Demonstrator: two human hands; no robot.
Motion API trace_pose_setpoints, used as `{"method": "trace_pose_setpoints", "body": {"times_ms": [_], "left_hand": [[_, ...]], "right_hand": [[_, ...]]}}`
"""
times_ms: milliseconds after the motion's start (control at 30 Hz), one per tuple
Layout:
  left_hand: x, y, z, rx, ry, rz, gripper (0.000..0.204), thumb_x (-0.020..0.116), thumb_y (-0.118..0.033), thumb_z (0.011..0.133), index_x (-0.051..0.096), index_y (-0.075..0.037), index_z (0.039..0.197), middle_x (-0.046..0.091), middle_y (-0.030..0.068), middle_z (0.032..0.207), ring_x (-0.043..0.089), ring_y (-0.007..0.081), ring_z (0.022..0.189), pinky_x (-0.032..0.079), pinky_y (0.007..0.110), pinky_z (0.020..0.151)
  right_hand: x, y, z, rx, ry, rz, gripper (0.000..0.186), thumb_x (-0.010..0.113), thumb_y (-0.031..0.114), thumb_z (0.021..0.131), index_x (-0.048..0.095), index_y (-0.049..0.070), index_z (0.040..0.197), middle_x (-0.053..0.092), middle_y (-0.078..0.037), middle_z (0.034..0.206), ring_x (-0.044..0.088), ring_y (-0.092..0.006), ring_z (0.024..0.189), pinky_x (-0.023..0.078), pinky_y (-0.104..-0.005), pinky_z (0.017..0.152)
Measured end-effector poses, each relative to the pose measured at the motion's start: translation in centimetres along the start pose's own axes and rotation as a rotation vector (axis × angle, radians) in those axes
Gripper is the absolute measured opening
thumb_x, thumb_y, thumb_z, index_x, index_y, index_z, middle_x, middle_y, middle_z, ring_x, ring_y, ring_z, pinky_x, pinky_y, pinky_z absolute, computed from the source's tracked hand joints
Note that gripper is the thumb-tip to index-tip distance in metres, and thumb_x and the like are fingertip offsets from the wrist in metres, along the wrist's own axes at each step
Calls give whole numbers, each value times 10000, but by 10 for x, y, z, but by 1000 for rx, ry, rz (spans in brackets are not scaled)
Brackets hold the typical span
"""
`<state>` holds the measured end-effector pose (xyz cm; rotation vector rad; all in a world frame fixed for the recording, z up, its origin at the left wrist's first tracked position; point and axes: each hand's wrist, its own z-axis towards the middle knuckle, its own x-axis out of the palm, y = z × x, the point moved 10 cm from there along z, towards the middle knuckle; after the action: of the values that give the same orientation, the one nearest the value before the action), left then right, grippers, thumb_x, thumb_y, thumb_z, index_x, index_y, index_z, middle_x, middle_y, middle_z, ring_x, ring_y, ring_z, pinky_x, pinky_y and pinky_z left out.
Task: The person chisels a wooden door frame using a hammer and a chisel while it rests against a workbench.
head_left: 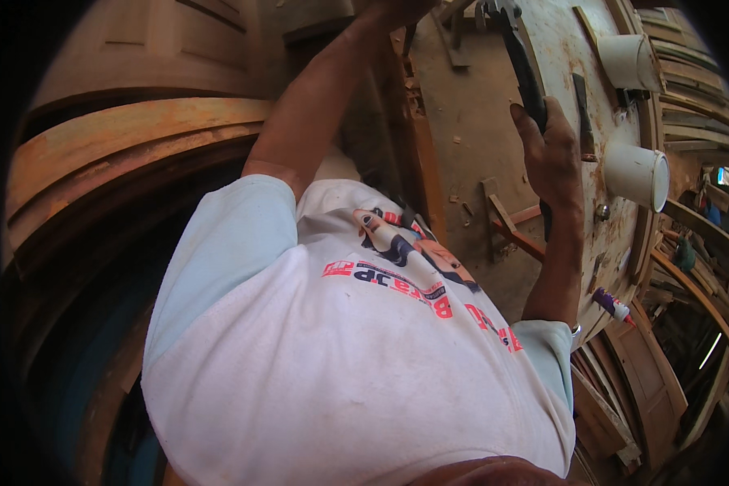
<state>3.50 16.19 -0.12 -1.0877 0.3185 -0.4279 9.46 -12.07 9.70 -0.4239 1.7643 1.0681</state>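
My right hand (543, 154) is wrapped round the long black handle (518, 61) of what looks like a hammer, whose metal head (494, 11) reaches the top edge over the workbench (571, 85). My left hand (401, 10) is at the top edge, left of that head, near an upright reddish wooden piece (421, 154); its fingers are too hidden to read. A dark flat tool (583, 113) lies on the bench just right of my right hand, beside a white bucket (636, 174).
A second white bucket (628, 61) and a purple-and-white bottle (611, 304) are on the bench. A panelled door (178, 40) and curved boards (130, 142) stand at left. Timber (697, 81) and doors (636, 377) are stacked at right. Wood scraps (502, 211) lie beyond my body.
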Motion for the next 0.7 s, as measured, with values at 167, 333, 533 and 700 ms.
{"method": "trace_pose_setpoints", "body": {"times_ms": [167,333,533,700], "left_hand": [[3,59,27,-387,73,-206,185,747,-148,880,651,-91,732,611,7,627,581,101,557,422,302,473],[3,50,30,-379,34,-125,215,732,-169,886,648,-91,705,621,26,614,580,120,537,448,311,490],[3,77,43,-371,15,-162,202,717,-172,886,643,-85,719,609,32,604,571,141,499,445,319,455],[-27,211,62,-718,-131,-310,178,668,-162,902,578,-116,754,537,18,575,521,165,441,461,341,423]], "right_hand": [[-7,-10,-30,29,-35,38,364,640,375,1021,576,17,1018,609,-154,740,621,-278,675,486,-429,657],[-9,-49,-67,48,-77,60,412,643,419,1013,578,12,1004,606,-177,750,631,-299,705,480,-446,676],[29,-97,-81,158,16,41,409,659,408,1003,576,8,982,610,-204,745,653,-357,705,475,-472,669],[57,-122,-83,236,57,116,400,649,391,1012,572,0,967,614,-191,728,651,-347,681,478,-459,646]]}}
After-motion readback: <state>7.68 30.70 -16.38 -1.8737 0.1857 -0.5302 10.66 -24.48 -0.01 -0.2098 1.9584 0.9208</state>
